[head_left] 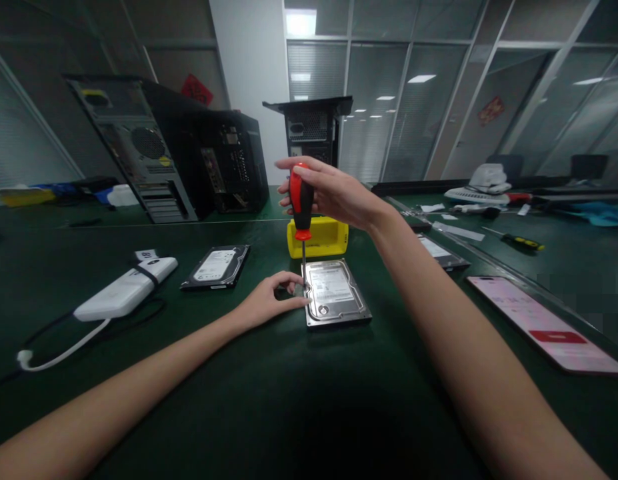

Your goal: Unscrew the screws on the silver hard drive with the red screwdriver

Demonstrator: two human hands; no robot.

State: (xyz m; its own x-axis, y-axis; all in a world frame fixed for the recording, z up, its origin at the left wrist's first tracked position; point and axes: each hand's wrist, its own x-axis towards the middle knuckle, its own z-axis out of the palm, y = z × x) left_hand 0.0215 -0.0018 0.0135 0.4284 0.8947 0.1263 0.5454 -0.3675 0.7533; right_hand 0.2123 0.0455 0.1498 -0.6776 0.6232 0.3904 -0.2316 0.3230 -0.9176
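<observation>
A silver hard drive (333, 290) with a white label lies flat on the green table in front of me. My right hand (321, 187) grips a red and black screwdriver (302, 197) by its handle and holds it upright. The screwdriver's tip comes down at the drive's left edge; whether a screw sits under it is too small to tell. At that same edge, my left hand (276, 293) has thumb and fingers curled against the drive, close to the shaft. Right behind the drive stands a yellow open-fronted holder (317, 250).
A second hard drive (216, 267) and a white power strip (126, 290) with cables lie to the left. On the right are a phone (543, 327), another drive (441, 253) and a black-yellow screwdriver (519, 240). Computer cases (163, 147) stand at the back.
</observation>
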